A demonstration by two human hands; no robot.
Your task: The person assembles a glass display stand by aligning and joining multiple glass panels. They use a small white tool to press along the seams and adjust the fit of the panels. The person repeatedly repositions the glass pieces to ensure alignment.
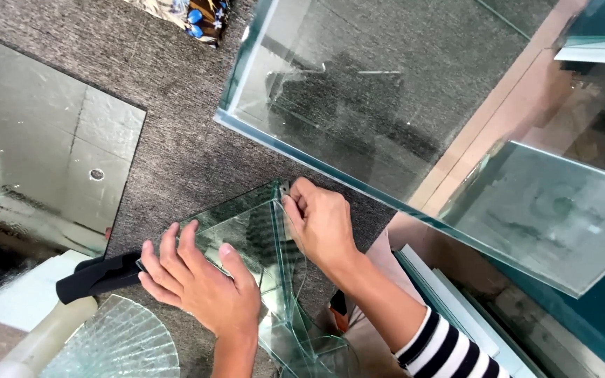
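Bracing small glass tank (260,231) — left hand (201,283) open, right hand (320,220) pinching blade (285,187).

Single head-worn view, looking steeply down, close over both hands, carpeted worktop (176,133) below

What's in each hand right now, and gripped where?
Right hand pinches a small blade-like tool at the top corner of the small glass tank. Left hand rests flat on the tank's upper side pane, steadying it rather than gripping.
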